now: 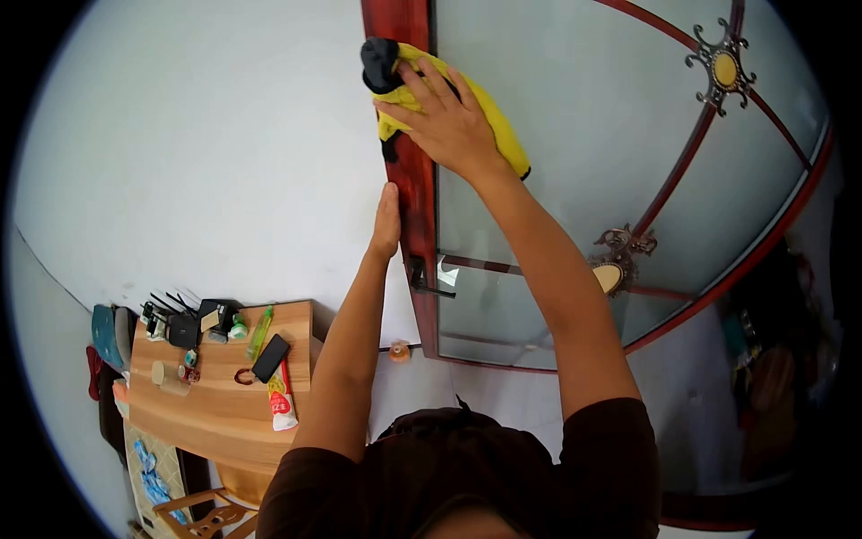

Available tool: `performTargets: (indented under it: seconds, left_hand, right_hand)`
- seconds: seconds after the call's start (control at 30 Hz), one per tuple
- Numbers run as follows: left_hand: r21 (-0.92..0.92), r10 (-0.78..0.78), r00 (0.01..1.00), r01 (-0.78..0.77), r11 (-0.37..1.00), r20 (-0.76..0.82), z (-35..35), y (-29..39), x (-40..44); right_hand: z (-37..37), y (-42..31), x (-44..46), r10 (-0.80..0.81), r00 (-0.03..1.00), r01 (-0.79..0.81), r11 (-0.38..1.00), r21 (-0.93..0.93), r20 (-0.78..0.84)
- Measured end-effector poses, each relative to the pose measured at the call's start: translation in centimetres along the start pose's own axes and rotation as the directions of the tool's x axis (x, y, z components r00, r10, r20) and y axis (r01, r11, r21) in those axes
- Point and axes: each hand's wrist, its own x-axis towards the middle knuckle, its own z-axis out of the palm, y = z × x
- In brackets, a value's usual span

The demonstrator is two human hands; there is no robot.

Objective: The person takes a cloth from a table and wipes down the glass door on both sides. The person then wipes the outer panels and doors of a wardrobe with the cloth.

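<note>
A yellow and black cloth [505,136] lies against the upper part of a door with a dark red wooden frame [415,202] and frosted glass. My right hand [449,126] holds the cloth against the frame and glass from above, its fingers spread over the fabric. One black end of the cloth bunches up past the fingertips. Lower down, my left hand [387,220] rests flat along the door's outer edge, fingers straight and holding nothing. Below it is a black door handle [431,282].
Metal ornaments with yellow centres [725,68] stick out from the glass. At the lower left, a wooden desk [211,409] carries a router [184,331], a phone [271,358], a green bottle [260,331] and a red-white packet [282,400]. A wooden chair [211,519] stands below it.
</note>
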Motion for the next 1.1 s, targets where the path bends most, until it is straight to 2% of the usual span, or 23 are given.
performTargets:
  seconds: [0.23, 0.27, 0.4, 0.5, 0.6, 0.63, 0.77, 0.8, 0.83, 0.93, 1.0, 1.1]
  left_hand:
    - [-0.047, 0.070, 0.997, -0.071, 0.996, -0.018, 0.7, -0.5, 0.8]
    - [-0.093, 0.052, 0.998, -0.050, 0.994, 0.020, 0.8, 1.4, 0.1]
    - [-0.011, -0.031, 0.998, 0.031, 0.999, -0.052, 1.1, 2.8, -0.4]
    - [-0.058, 0.021, 0.999, -0.023, 0.998, -0.024, 1.0, 1.9, -0.1]
    - [0.033, 0.073, 0.995, -0.071, 0.997, -0.070, 0.8, 1.1, 0.2]
    - [-0.028, 0.067, 0.996, -0.068, 0.997, -0.055, 0.8, 1.2, 0.1]
    - [-0.117, -0.031, 0.993, 0.017, 0.993, -0.115, -0.1, -0.5, -2.7]
    - [0.025, -0.091, 0.975, 0.098, 0.995, -0.202, -0.7, -1.9, -4.0]
    - [0.122, -0.116, 0.974, 0.141, 0.982, -0.194, -1.8, -3.0, -6.2]
    - [0.047, -0.358, 0.902, 0.379, 0.924, -0.239, -3.9, -5.7, -13.7]
    - [-0.017, -0.479, 0.837, 0.493, 0.870, -0.263, -5.2, -6.5, -19.9]
    - [-0.077, -0.631, 0.725, 0.638, 0.767, -0.275, -8.0, -7.1, -29.0]
  right_hand:
    - [1.0, 0.0, -0.2, 0.028, 0.999, -0.029, 0.998, 0.047, 0.030]
    - [0.9, 0.0, -0.2, 0.027, 0.999, -0.028, 0.998, 0.051, 0.027]
    - [0.7, -0.1, -0.4, 0.019, 0.999, -0.019, 1.000, 0.015, 0.031]
    - [0.7, -0.2, -0.6, 0.026, 0.998, -0.026, 1.000, 0.007, 0.061]
    - [0.7, -0.3, -0.6, 0.015, 0.997, -0.016, 1.000, 0.016, 0.079]
    - [0.9, -0.3, -0.8, 0.012, 0.998, -0.014, 1.000, 0.021, 0.067]
    - [1.0, -1.6, -2.4, -0.004, 0.999, 0.001, 0.998, 0.059, 0.039]
    - [1.0, -2.1, -3.2, -0.013, 0.998, 0.010, 0.998, 0.061, 0.060]
    - [0.7, -2.6, -3.9, -0.025, 0.997, 0.021, 0.998, 0.056, 0.077]
    - [1.9, -4.4, -8.4, -0.133, 0.975, 0.092, 0.970, 0.225, 0.177]
    - [2.0, -5.8, -11.8, -0.236, 0.927, 0.129, 0.931, 0.342, 0.292]
    - [1.9, -7.4, -16.2, -0.358, 0.866, 0.132, 0.837, 0.531, 0.349]
